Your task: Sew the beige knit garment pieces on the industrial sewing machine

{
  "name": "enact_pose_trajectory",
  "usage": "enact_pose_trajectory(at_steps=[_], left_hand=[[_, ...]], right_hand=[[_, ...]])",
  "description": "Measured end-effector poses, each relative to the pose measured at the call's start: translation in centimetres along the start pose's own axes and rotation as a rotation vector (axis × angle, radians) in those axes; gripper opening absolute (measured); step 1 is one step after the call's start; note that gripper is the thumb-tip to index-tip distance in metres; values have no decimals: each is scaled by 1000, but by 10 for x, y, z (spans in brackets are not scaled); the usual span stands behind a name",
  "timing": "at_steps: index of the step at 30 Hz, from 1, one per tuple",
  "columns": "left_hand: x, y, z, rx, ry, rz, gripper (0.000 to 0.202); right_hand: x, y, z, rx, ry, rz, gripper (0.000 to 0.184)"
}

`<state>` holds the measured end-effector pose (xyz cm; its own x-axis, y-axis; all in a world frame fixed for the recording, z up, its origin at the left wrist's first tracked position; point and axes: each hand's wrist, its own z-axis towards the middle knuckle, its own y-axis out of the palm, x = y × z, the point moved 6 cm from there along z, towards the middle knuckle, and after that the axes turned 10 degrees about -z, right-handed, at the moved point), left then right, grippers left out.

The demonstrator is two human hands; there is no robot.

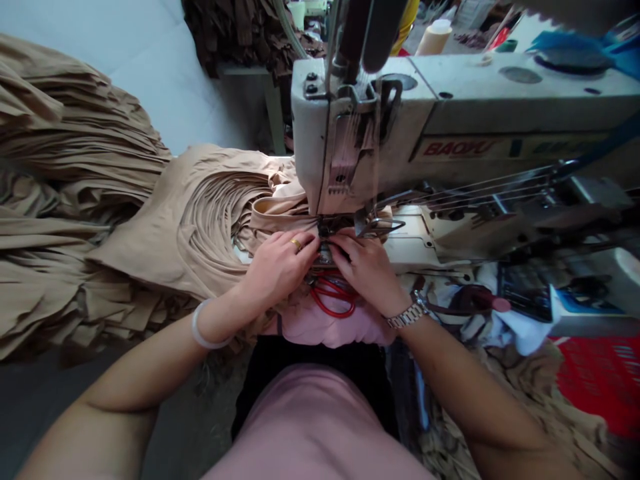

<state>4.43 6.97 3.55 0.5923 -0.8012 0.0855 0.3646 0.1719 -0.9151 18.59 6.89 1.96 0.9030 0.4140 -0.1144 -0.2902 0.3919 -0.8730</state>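
At the sewing machine's needle area, my left hand [285, 263] has its fingers pressed together on the edge of a piece of tan fabric [280, 212]. A gold ring is on one finger. My right hand [367, 267] is close by on the other side of the presser foot [324, 232], fingers bent and drawn together; whatever lies in them is hidden. The sewing machine [370, 133] rises just beyond both hands, with several threads running down its front. From my left, a layered stack of tan fabric pieces [150, 227] with curved cut edges reaches up to the machine.
More tan fabric [60, 133] is heaped at the far left. A red cord loop [334, 297] hangs below the hands. Thread guides [500, 200] and taut threads stretch out to the right. A thread cone [435, 37] and dark fabric [240, 40] are behind the machine.
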Motion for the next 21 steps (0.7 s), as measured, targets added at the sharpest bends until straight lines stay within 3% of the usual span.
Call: enact_pose_trajectory(at_steps=[8, 21], left_hand=[[-2, -2, 0, -52, -17, 28, 31], [8, 0, -3, 25, 12, 4, 33]], right_hand=[[2, 4, 5, 58, -1, -35, 26], [-10, -3, -8, -41, -90, -61, 35]])
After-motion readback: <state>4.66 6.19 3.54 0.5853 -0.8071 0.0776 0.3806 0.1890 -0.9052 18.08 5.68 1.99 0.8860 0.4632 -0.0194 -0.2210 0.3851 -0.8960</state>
